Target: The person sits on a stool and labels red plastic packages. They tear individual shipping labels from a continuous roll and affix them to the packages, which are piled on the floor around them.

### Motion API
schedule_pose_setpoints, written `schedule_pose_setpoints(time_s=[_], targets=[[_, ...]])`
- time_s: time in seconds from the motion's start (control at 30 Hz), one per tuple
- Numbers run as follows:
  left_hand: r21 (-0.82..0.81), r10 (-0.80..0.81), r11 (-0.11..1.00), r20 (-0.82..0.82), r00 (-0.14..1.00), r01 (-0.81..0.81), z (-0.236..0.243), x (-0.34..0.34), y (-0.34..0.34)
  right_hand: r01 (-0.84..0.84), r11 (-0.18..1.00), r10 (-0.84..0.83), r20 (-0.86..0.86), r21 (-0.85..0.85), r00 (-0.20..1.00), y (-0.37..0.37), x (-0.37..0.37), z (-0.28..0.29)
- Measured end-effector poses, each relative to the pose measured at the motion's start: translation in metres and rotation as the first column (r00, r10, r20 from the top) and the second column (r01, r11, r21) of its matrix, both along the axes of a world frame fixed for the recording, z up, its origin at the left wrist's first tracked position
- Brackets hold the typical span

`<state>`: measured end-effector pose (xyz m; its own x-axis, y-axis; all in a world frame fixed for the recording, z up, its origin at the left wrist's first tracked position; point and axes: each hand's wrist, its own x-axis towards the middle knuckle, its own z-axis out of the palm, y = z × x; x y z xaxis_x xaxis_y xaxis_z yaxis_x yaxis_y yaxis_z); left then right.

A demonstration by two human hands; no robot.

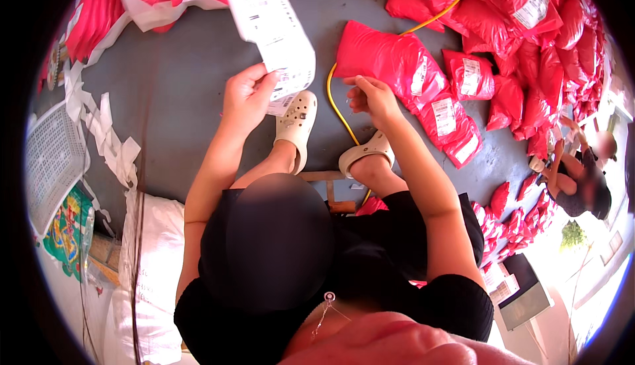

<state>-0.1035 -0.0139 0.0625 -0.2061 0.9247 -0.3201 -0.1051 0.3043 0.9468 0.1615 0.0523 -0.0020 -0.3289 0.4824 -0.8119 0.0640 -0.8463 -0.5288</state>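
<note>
My left hand (248,97) is closed on a strip of white shipping labels (281,41), gripped by its lower end between thumb and fingers. The strip stretches up and away past the top edge of the view. My right hand (374,100) hovers to the right, its fingers curled together; whether something small is in them I cannot make out. Just beyond it lies a row of plump pink plastic mailing bags (377,54), overlapping on the floor. White labels (444,116) are stuck on these bags. The right hand appears beside the nearest bag, with contact unclear.
A large heap of pink bags (483,7) fills the right side. A yellow cable (337,103) runs across the grey floor. White paper strip (112,133) trails at left beside a plastic basket (56,160) and a white sack (155,266). Another person (582,180) sits far right.
</note>
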Motion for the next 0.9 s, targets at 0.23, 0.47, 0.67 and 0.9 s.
schedule_pose_setpoints(time_s=[0.23,0.47,0.67,0.9], targets=[[-0.093,-0.122,0.988,-0.004,0.993,0.121,0.024,0.023,0.016,-0.458,-0.011,-0.162,0.450,0.889,0.878,-0.002,-0.069,0.114],[0.075,-0.175,0.972,-0.391,0.904,0.221,0.036,0.026,0.009,-0.593,-0.343,-0.146,0.582,0.728,0.800,0.017,-0.087,0.126],[-0.010,-0.197,0.977,-0.398,0.896,0.211,0.039,0.020,0.007,-0.528,-0.443,-0.038,0.573,0.725,0.818,0.024,-0.092,0.116],[-0.007,-0.162,0.984,-0.425,0.891,0.176,0.038,0.002,-0.006,-0.423,-0.052,0.115,0.427,0.904,0.897,0.012,-0.118,0.107]])
